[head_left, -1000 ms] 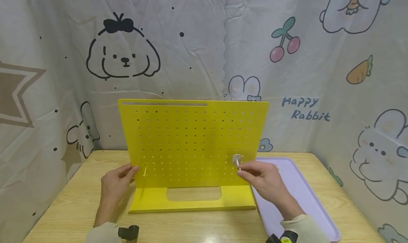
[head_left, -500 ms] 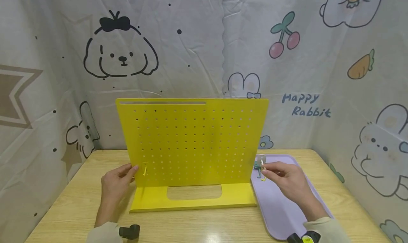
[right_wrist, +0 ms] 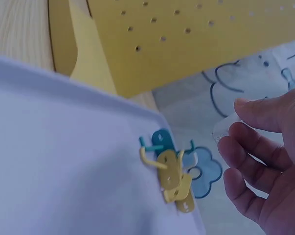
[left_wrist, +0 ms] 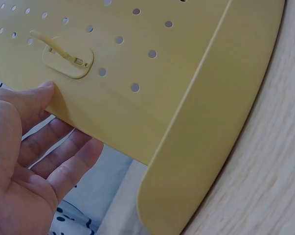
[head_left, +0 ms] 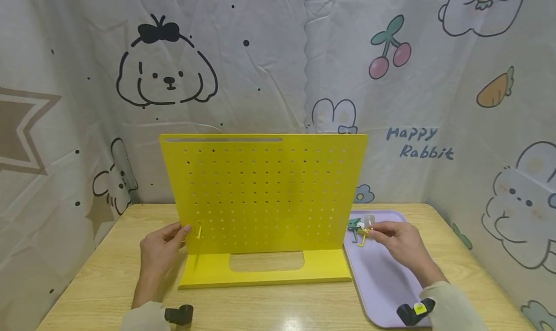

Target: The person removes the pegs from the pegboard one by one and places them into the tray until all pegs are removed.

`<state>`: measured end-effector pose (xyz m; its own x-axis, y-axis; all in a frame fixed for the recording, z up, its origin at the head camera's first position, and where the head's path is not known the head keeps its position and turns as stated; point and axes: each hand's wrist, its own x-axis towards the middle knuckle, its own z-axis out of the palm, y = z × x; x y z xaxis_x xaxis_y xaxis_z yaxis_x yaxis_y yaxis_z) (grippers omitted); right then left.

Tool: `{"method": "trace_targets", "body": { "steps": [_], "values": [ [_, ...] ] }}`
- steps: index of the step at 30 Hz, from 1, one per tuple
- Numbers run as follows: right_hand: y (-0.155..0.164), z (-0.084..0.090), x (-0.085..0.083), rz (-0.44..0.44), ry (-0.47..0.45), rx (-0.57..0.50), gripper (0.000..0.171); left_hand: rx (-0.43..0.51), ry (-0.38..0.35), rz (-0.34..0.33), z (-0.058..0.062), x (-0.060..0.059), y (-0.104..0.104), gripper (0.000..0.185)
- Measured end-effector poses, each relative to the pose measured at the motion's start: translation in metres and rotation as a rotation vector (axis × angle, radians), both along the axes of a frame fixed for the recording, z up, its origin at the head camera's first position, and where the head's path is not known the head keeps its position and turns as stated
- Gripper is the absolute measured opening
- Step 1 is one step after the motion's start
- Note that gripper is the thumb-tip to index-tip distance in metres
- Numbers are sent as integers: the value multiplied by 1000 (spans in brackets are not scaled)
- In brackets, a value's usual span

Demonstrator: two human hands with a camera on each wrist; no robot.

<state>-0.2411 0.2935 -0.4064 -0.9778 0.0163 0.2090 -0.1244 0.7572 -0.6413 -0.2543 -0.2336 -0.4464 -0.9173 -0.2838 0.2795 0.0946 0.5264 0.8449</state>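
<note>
A yellow pegboard (head_left: 269, 215) stands upright on its base. My left hand (head_left: 160, 254) holds its left edge, thumb (left_wrist: 39, 95) on the front face and fingertips at the edge. Just inside that edge a yellow hook (left_wrist: 71, 63) is mounted on the board. Over the far end of the lilac tray (head_left: 386, 292), my right hand (head_left: 404, 251) pinches a small white hook (right_wrist: 223, 128) by its plate; the fingers cover most of it. Beside the hand, yellow hooks (right_wrist: 168, 169) and a teal hook (right_wrist: 162, 139) lie bunched in the tray's far corner.
The wooden table (head_left: 239, 307) carries the board and, to its right, the tray. A printed fabric curtain (head_left: 269, 80) hangs close behind and along both sides. The base has a cut-out (head_left: 267, 262) in its middle.
My right hand has moved right with the white hook, from the front of the pegboard to over the tray's far end. The left hand stays on the board's edge.
</note>
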Motion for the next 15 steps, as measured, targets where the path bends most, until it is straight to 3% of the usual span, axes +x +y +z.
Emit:
{"method": "trace_targets", "body": {
  "steps": [5, 15],
  "values": [
    [9, -12, -11, 5, -43, 31, 25, 19, 10, -2, -1, -2, 0, 45],
    [17, -25, -30, 53, -7, 89, 19, 11, 10, 0, -1, -2, 0, 42]
  ]
}}
